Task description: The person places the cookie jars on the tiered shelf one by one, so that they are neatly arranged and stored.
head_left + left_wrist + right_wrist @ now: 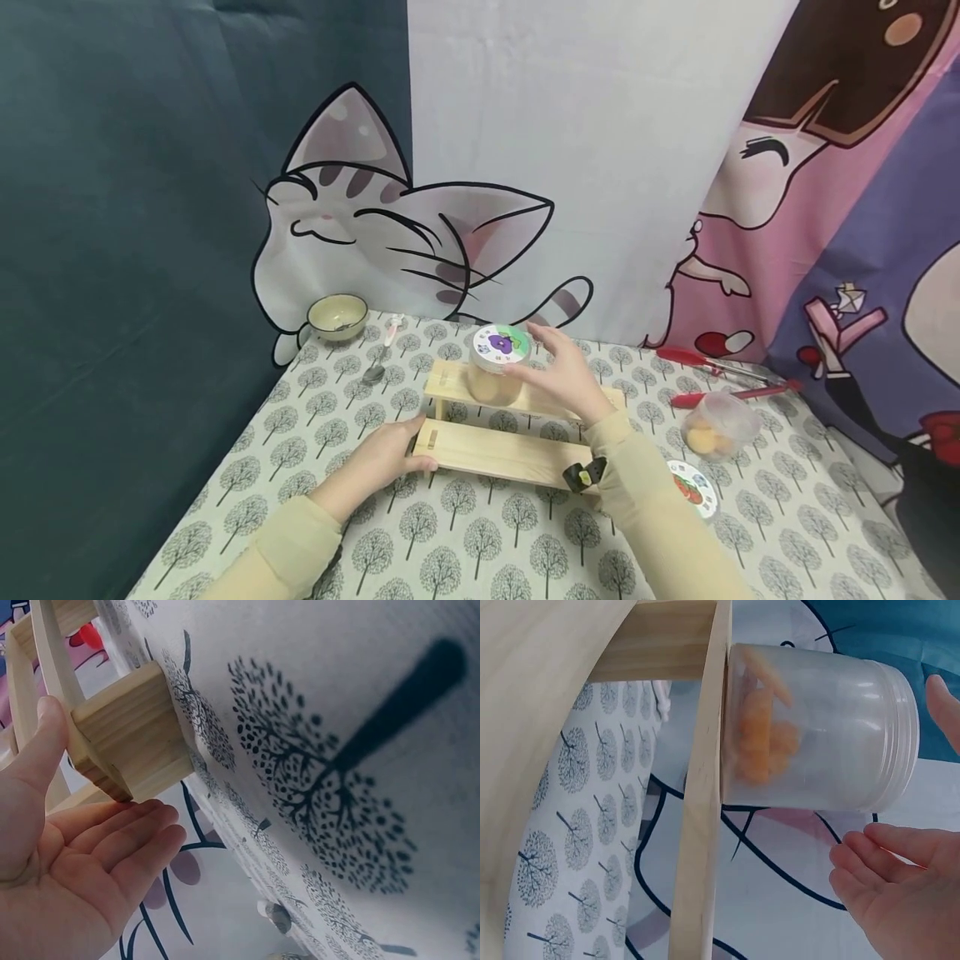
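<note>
A two-tier wooden shelf (pixel 502 450) stands in the middle of the table. On its upper board sits a clear plastic jar (pixel 817 727) with orange pieces inside; its round lid (pixel 501 343) carries a purple fruit print. My right hand (pixel 907 877) is spread around the lid end, thumb on one side and fingers on the other, with a gap to the jar in the right wrist view. At the left end of the lower board is my left hand (pixel 90 862). Its thumb touches the board's front edge, and its nearly straight fingers lie against the board's end.
Back left are a cream bowl (pixel 337 317) and a spoon (pixel 380 358). Toward the right lie a second jar (pixel 720 425) with orange pieces, a round lid (pixel 693 490) with a red print, and two red-handled utensils (pixel 701 360). A printed cloth hangs behind the table.
</note>
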Demonstrator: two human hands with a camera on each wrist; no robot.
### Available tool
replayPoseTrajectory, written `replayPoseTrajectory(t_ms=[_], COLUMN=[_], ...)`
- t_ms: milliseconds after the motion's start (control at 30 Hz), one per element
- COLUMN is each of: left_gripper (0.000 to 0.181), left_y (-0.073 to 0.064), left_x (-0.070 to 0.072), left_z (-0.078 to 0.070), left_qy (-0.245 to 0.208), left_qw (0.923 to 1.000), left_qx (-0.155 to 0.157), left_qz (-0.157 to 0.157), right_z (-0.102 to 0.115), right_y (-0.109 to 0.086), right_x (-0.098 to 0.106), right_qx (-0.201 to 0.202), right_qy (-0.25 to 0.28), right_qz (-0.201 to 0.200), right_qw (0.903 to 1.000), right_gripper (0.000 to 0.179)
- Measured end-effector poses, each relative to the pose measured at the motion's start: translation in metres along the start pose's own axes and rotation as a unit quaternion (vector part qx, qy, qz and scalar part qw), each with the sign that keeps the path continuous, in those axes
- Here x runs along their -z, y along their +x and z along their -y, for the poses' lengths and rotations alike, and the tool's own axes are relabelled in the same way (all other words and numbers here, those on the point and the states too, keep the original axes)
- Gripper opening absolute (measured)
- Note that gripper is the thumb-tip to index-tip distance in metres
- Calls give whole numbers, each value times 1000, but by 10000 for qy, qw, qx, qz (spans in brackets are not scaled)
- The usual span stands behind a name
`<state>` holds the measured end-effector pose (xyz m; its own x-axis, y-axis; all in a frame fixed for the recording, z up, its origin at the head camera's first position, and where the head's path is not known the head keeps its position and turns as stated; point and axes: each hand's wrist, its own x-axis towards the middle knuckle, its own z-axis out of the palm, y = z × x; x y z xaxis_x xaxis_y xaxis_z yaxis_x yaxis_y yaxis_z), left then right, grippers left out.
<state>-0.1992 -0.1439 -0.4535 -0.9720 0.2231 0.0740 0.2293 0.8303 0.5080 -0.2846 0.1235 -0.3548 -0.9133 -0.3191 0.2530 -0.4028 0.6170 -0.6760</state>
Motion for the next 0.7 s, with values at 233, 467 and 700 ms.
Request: replayPoseTrajectory(t_ms=[233,467,700], left_gripper=[84,84,84], left_y=[-1,1,2], left_x=[-1,-1,-3], left_z=[1,5,6], left_qy=[-12,54,24], left_qw=[10000,9999,9999], left_qx=[-5,-104,-132], left_qz=[-9,-61,-60], right_z=[-6,-15,-26], right_y=[-4,-8,-15], right_x=[6,14,25], right_qx=[-66,-155,-312], right_qy=[60,43,-8], right_qz=[-83,-100,-146], right_qw=[9999,9998,9994], right_gripper=[88,87,88])
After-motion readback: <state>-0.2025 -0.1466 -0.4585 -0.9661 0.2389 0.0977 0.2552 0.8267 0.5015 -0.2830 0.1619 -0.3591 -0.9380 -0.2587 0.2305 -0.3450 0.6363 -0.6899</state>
